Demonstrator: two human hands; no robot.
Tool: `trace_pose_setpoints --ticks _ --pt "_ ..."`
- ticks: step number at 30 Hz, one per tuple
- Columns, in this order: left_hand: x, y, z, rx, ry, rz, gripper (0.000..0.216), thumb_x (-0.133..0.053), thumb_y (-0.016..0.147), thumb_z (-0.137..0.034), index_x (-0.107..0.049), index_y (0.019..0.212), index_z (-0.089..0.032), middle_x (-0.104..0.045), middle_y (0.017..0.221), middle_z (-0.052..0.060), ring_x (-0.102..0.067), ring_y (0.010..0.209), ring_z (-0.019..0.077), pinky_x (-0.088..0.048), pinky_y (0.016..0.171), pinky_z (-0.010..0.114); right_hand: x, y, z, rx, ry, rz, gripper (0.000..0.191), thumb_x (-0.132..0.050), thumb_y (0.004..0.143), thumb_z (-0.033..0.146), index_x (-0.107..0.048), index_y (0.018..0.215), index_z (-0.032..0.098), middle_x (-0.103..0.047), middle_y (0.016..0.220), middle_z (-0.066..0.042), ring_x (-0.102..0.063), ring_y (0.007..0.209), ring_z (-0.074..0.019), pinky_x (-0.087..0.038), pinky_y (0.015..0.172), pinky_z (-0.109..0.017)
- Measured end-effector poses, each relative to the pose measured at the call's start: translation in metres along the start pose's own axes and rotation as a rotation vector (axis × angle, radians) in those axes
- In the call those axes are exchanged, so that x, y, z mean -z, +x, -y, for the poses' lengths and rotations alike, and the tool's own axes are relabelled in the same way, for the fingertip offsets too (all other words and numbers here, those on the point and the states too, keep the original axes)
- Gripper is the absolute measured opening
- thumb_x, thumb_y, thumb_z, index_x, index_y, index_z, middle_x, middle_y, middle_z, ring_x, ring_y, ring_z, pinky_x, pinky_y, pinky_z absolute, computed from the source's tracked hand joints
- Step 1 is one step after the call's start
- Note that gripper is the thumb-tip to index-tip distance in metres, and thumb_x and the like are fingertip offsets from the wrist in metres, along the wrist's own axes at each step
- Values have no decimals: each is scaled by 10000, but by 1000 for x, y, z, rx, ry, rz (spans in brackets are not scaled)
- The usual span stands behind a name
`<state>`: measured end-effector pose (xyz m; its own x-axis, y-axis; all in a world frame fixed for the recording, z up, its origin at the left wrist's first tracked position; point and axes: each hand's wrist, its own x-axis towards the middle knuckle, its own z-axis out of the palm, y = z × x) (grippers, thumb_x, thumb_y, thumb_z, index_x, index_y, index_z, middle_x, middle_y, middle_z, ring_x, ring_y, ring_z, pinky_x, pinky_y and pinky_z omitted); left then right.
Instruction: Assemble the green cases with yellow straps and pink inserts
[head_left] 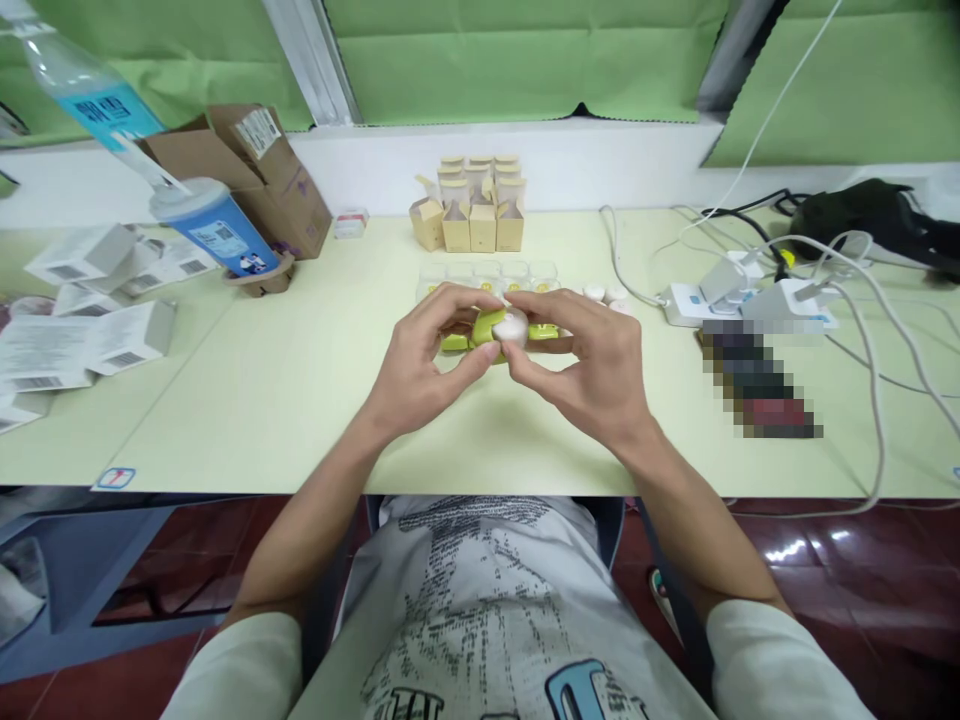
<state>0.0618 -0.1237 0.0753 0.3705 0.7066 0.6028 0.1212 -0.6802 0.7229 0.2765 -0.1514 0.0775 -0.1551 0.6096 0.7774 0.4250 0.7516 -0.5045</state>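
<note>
Between my two hands, above the table, is a small rounded white piece (511,328) with a yellow-green wrapper (487,326) on its left side. My left hand (427,360) pinches the wrapper side with thumb and fingers. My right hand (589,360) pinches the white piece from the other side. More yellow-green packets (544,331) lie on the table behind my fingers, partly hidden. Just beyond my hands stands a row of clear plastic cups (486,272) with yellow marks in them. A few white round pieces (595,293) sit past my right hand.
Small open kraft boxes (481,228) stand at the back. On the left are white boxes (131,338), a cardboard carton (289,195), a blue canister (225,230) and a bottle (97,90). White power strips (690,305) with cables and a blurred dark object (757,380) lie right.
</note>
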Motion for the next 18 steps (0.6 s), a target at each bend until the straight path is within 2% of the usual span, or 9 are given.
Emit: trace_pose_setpoints --ticks 5,11,13,15,18 --pt "-5 -1 -3 11 -119 -95 295 -887 908 -327 -773 1171 -256 -719 1165 42 -733 1057 183 -643 919 300 -7 -1 10 -22 71 -49 296 -772 933 196 -841 1213 264 -823 1143 -52 -790 1020 -213 -760 745 -324" --pt "-5 0 -5 19 -172 -136 321 -926 861 -361 -784 1124 -244 -727 1112 45 -721 1028 185 -651 857 289 -11 -3 13 -79 192 -107 268 -823 904 193 -822 1163 262 -801 1132 -44 -788 1029 -206 -759 744 -311" --pt "-3 2 -5 34 -191 -160 291 -939 854 -372 -774 1048 -231 -727 1052 39 -730 992 180 -655 851 293 -8 -3 12 -104 256 -150 268 -836 912 216 -809 1174 264 -779 1158 -46 -799 1041 -207 -753 736 -297" --pt "1 4 -6 58 -204 -190 281 -953 855 -384 -750 954 -217 -724 981 30 -743 949 175 -665 864 305 -3 -2 9 -106 299 -203 272 -840 939 261 -798 1207 275 -756 1200 -52 -813 1073 -222 -757 776 -315" --pt "6 6 -8 116 -251 -185 353 -997 825 -427 -755 959 -208 -758 1008 44 -787 988 194 -696 899 333 4 1 5 -64 280 -262 291 -833 982 334 -794 1268 298 -745 1258 -64 -814 1139 -260 -755 963 -426"
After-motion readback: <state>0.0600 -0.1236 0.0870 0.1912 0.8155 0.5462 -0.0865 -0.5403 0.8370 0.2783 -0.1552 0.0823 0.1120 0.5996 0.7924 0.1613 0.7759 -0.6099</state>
